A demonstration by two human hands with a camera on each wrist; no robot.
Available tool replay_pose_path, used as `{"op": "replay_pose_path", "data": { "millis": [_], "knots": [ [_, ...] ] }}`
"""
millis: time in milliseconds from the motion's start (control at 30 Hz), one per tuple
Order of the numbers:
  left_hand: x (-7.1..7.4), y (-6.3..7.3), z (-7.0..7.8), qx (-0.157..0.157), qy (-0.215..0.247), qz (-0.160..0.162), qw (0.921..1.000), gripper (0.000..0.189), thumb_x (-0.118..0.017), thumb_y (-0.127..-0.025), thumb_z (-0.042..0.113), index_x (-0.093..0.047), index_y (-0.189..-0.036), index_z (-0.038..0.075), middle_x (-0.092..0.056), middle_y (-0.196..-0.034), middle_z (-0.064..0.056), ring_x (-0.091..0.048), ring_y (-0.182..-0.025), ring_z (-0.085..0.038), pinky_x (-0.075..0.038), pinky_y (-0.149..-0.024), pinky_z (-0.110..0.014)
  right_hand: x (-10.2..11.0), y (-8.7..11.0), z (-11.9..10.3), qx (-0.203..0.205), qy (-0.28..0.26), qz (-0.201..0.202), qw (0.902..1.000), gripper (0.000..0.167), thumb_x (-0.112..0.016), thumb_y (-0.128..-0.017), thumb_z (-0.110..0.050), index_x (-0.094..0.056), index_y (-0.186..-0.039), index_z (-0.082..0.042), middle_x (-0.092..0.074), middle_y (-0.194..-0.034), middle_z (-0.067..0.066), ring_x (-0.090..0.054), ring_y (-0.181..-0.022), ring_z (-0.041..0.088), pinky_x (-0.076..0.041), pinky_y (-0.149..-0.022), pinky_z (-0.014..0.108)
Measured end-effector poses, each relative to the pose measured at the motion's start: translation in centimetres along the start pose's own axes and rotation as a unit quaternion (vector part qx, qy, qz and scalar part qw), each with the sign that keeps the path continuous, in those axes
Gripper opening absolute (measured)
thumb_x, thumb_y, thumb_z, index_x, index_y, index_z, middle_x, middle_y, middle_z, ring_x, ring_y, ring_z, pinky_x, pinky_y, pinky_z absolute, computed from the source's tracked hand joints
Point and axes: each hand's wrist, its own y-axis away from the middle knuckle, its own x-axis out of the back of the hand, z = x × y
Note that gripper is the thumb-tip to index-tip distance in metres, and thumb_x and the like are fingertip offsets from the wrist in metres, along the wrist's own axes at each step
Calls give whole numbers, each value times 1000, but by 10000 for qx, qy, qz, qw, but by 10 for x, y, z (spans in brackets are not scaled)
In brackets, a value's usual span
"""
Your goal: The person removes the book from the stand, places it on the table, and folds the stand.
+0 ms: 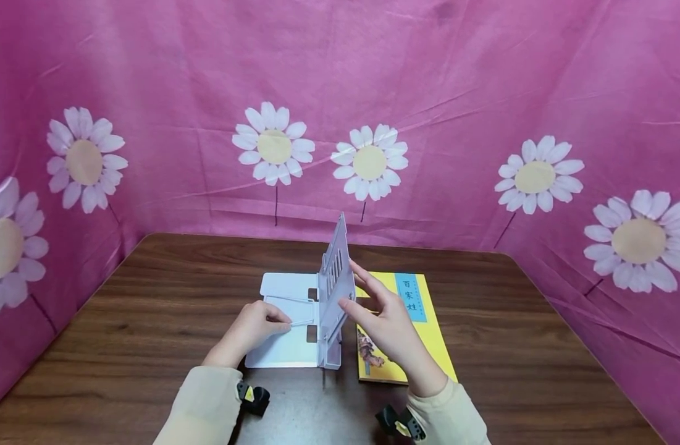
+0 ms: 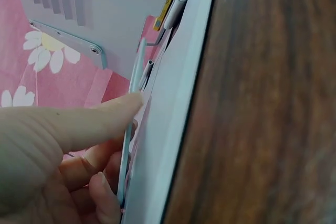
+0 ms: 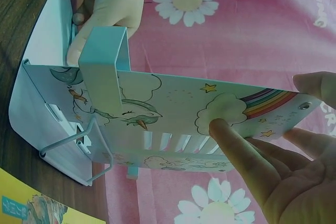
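A white metal book stand (image 1: pixel 284 355) is unfolded on the table, its base plate lying flat and its slotted panel (image 3: pixel 176 95) standing steeply. Unicorns, clouds and a rainbow are printed on the panel's face in the right wrist view. Over the base, my left hand (image 1: pixel 253 324) pinches a thin wire support bar (image 2: pixel 137 69) between thumb and fingers. My right hand (image 1: pixel 386 315) holds the panel near its outer edge, with fingertips against the printed face and the thumb at the edge. A bent wire page holder (image 3: pixel 68 142) sticks out from the lower ledge.
Right of the stand, partly behind my right hand, lies a yellow book (image 1: pixel 436 352) with a blue title panel. Both rest on a dark wood table (image 1: pixel 167 296). A pink cloth (image 1: pixel 456 93) with daisies hangs around its back and sides.
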Motion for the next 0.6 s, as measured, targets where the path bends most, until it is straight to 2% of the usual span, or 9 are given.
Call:
{"op": "replay_pose_path", "data": {
  "millis": [200,367,500,600],
  "knots": [
    [-1,1,2,124,-22,72,9999,4,-76,-84,11,-76,-81,10,-70,-80,3,-60,-79,-10,-51,-76,-33,0,0,0,-5,63,-41,10000,63,-69,-93,-22,-44,-149,-32,-50,-149,10,-67,-111,32,-57,-90,44],
    [-1,2,3,154,-124,93,9998,5,-75,-85,9,-78,-81,11,-73,-85,1,-63,-86,-15,-53,-81,-38,1,0,1,13,34,-87,10000,63,-69,-93,-21,-43,-150,-31,-51,-148,11,-67,-111,32,-58,-89,43],
    [1,3,4,103,-55,60,9999,6,-74,-86,10,-79,-84,12,-73,-87,1,-63,-86,-14,-53,-80,-38,1,0,1,0,-11,-110,9999,64,-70,-92,-22,-43,-150,-32,-50,-149,12,-67,-112,33,-58,-88,42],
    [4,4,14,-79,205,207,9995,7,-71,-90,16,-77,-92,12,-73,-91,0,-63,-85,-13,-52,-77,-34,1,1,1,20,-20,-59,10000,64,-71,-92,-21,-44,-149,-32,-52,-147,11,-67,-112,33,-57,-90,43]
  ]
}}
